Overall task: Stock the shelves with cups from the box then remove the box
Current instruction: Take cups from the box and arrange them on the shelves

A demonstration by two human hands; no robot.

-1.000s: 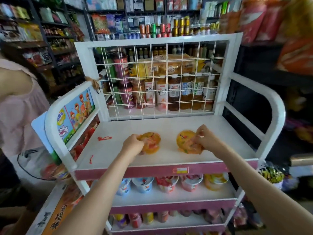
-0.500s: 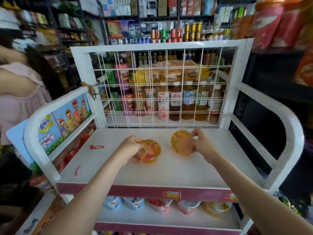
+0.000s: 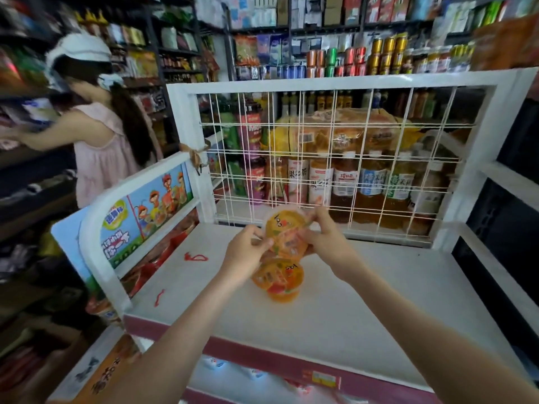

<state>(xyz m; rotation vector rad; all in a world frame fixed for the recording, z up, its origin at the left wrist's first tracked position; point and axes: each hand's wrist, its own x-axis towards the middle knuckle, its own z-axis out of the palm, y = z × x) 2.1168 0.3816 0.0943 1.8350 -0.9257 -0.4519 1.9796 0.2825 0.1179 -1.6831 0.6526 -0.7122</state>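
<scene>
White shelf top (image 3: pixel 364 287) | left grip (image 3: pixel 248 252), right grip (image 3: pixel 323 237) both pinching raised cup (image 3: pixel 287 231) | above second cup (image 3: pixel 278 282)

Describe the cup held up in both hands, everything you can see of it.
The held cup is a small round tub, seemingly clear plastic, orange-yellow inside, with a printed film lid showing fruit art and dark lettering. It is tilted, lid toward the camera, over the white top shelf. The left hand pinches its left edge, the right hand its right. A matching cup sits just below; whether they touch is unclear.
</scene>
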